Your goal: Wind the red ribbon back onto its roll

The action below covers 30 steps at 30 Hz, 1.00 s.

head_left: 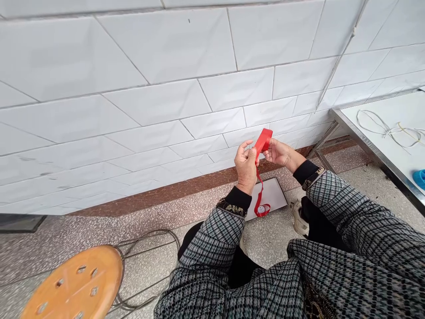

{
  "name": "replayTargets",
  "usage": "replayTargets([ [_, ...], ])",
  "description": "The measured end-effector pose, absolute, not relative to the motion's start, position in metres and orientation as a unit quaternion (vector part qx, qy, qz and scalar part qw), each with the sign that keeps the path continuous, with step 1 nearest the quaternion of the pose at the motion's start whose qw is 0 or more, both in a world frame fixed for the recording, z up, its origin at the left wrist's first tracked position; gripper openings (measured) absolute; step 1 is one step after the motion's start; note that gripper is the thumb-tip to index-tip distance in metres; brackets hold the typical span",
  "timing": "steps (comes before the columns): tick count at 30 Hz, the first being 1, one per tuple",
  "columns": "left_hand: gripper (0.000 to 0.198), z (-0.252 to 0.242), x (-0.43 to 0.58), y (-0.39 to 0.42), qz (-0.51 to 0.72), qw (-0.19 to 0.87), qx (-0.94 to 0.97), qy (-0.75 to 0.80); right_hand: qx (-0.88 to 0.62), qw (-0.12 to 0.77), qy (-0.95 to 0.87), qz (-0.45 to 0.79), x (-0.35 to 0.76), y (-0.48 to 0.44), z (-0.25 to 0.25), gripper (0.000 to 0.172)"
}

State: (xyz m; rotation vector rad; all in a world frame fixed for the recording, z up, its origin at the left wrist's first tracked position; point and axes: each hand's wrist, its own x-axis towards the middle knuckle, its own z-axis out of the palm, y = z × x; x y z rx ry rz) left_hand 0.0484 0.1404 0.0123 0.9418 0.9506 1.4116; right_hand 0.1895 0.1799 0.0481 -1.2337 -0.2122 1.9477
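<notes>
A red ribbon point(263, 141) is stretched between my two hands, its upper part folded into a flat loop. My left hand point(246, 166) pinches the ribbon's lower left side with thumb and fingers. On the other side, my right hand point(278, 153) grips the loop near its right edge, fingers curled. From my left hand a narrow tail of ribbon hangs down towards a white rectangular board point(274, 195) on the floor. There the tail curls around a small round white disc point(261, 209), which may be the ribbon's core.
A white tiled wall point(159, 106) rises in front. On the right stands a metal-edged table point(368, 150) with loose white cords point(387, 130) and a blue object point(419, 178). An orange-topped stool point(75, 283) with wire legs lies tipped at lower left. My shoe point(299, 219) is near the board.
</notes>
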Motion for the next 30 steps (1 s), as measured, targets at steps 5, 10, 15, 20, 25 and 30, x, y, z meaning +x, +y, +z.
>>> replayTargets([
  [5,0.078,0.012,0.048,0.144,0.476,0.631,0.446,0.420,-0.474,0.412,-0.096,0.772,0.188,0.180,0.040,0.031],
  [10,0.063,0.018,0.038,0.154,0.409,0.606,0.508,0.455,-0.479,0.385,-0.089,0.784,0.191,0.181,0.041,0.027],
  [15,0.046,0.015,0.041,0.150,0.436,0.497,0.552,0.508,-0.489,0.398,-0.087,0.771,0.193,0.182,0.043,0.029],
  [20,0.049,0.013,0.047,0.147,0.425,0.493,0.553,0.519,-0.494,0.394,-0.075,0.771,0.192,0.183,0.038,0.030],
  [25,0.055,0.016,0.042,0.154,0.392,0.576,0.534,0.479,-0.472,0.372,-0.073,0.796,0.192,0.182,0.035,0.030],
  [30,0.053,0.019,0.032,0.159,0.378,0.603,0.531,0.460,-0.468,0.356,-0.057,0.807,0.191,0.179,0.039,0.030],
])
